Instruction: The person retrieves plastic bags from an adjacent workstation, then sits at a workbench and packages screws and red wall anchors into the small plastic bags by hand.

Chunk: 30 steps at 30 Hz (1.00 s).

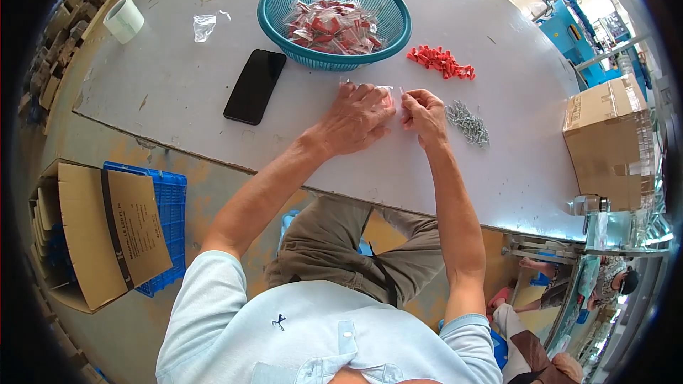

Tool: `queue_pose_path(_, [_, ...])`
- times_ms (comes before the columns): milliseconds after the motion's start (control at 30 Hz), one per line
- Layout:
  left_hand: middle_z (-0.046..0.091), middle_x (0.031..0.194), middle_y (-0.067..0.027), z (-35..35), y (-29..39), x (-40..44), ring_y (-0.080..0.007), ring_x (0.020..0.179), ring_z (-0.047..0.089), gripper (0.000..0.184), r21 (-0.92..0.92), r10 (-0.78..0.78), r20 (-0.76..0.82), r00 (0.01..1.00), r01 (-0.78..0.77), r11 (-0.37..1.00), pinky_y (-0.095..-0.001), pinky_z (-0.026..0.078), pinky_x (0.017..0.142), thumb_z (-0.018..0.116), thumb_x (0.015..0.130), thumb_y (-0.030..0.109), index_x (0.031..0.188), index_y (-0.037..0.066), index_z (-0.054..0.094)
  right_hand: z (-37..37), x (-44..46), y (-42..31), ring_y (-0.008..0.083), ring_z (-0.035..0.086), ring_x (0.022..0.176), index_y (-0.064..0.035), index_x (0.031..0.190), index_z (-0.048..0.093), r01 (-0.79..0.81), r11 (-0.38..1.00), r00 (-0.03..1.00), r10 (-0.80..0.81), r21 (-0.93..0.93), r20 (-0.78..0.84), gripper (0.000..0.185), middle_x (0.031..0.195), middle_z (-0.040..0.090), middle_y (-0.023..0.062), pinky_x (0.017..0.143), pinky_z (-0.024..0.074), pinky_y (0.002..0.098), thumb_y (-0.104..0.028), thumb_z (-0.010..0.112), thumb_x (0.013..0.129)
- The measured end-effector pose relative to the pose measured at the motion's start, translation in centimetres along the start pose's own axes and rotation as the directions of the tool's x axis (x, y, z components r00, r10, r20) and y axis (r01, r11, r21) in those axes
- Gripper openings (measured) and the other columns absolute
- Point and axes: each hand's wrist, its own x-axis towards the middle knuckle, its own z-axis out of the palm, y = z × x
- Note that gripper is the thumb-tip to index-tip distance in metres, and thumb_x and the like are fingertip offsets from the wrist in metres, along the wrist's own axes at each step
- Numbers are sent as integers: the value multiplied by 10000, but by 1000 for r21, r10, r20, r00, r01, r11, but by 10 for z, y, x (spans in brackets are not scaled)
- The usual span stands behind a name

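My left hand (358, 121) lies over a small clear plastic bag (388, 97) on the table, fingers curled onto it. Something red shows inside the bag; the rest is under my fingers. Close by on the right, my right hand (425, 115) is closed in a pinch on a thin strip of clear plastic (402, 91). Whether the strip joins the bag, I cannot tell. Beside my right hand is a pile of metal screws (467, 123). Above them sits a heap of small red plastic pieces (441, 62). A teal basket (265, 18) holds many clear packets with red contents (333, 26).
A black phone (255, 87) lies left of my hands. Farther left are a crumpled plastic bag (205, 27) and a tape roll (124, 20). A cardboard box (610, 144) stands at the table's right. An open carton (117, 231) and blue crate (171, 206) are below left. Other people sit lower right.
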Motion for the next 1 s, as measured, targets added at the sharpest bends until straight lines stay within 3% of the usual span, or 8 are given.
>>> queue_pose_path(333, [620, 1362, -116, -9, 2, 1, -273, 1292, 531, 305, 27, -54, -131, 990, 58, 998, -503, 351, 1094, 774, 904, 247, 1185, 133, 739, -18, -18, -6, 119, 668, 619, 24, 1046, 704, 137, 984, 981, -119, 114, -152, 127, 858, 699, 77, 524, 564, 251, -84, 656, 998])
queue_pose_path(433, [668, 1287, -113, -13, 6, 6, -277, 1219, 589, 313, -112, -8, -272, 962, -23, 993, -478, 394, 1065, 802, 875, 168, 1177, 113, 741, -26, -34, -20, 102, 674, 658, 11, 1032, 730, 203, 977, 976, -197, 60, -95, 107, 835, 703, 55, 549, 562, 242, -69, 677, 985])
queue_pose_path(500, [706, 1182, -112, -14, 17, 13, -290, 1095, 655, 310, -320, -147, -328, 933, 36, 947, -431, 482, 969, 804, 865, 107, 1166, 83, 735, -31, -46, -32, 83, 662, 659, -3, 1004, 743, 257, 948, 966, -259, -187, 16, 72, 798, 707, 31, 567, 552, 253, -35, 720, 944])
queue_pose_path(600, [722, 1097, -126, -14, 37, 29, -312, 1023, 678, 286, -531, -252, -263, 931, 79, 844, -407, 536, 868, 802, 858, 66, 1136, 50, 735, -37, -60, -42, 75, 666, 673, -16, 984, 730, 373, 843, 927, -361, -387, 106, 85, 769, 713, 30, 604, 555, 276, -26, 761, 906])
queue_pose_path(767, [726, 979, -115, -1, 45, 44, -297, 901, 702, 183, -525, -127, -162, 979, 23, 851, -384, 556, 807, 793, 860, 30, 1039, 26, 760, -50, -74, -57, 147, 712, 709, -20, 953, 677, 521, 704, 849, -487, -482, 206, 129, 788, 718, 103, 655, 576, 321, -44, 787, 889])
queue_pose_path(833, [725, 945, -111, 7, 48, 50, -283, 863, 709, 152, -564, -91, -147, 985, -8, 826, -382, 560, 790, 796, 860, 26, 1009, 21, 768, -58, -77, -60, 221, 738, 736, -28, 951, 671, 535, 692, 840, -497, -485, 218, 132, 815, 721, 135, 672, 590, 350, -53, 785, 889])
queue_pose_path(933, [717, 901, -106, 12, 54, 59, -243, 782, 699, 123, -643, -129, -103, 986, 33, 765, -355, 562, 735, 797, 873, 44, 992, 19, 772, -70, -83, -64, 243, 749, 767, -31, 970, 668, 511, 700, 853, -486, -499, 192, 138, 829, 729, 135, 683, 596, 365, -48, 779, 890])
queue_pose_path(1000, [713, 891, -103, 9, 57, 64, -210, 800, 721, 131, -608, -100, 1, 995, 80, 790, -332, 571, 717, 799, 850, 34, 980, 25, 777, -78, -83, -60, 274, 751, 790, -42, 1000, 654, 525, 701, 851, -439, -482, 289, 152, 849, 739, 144, 695, 598, 377, -51, 765, 898])
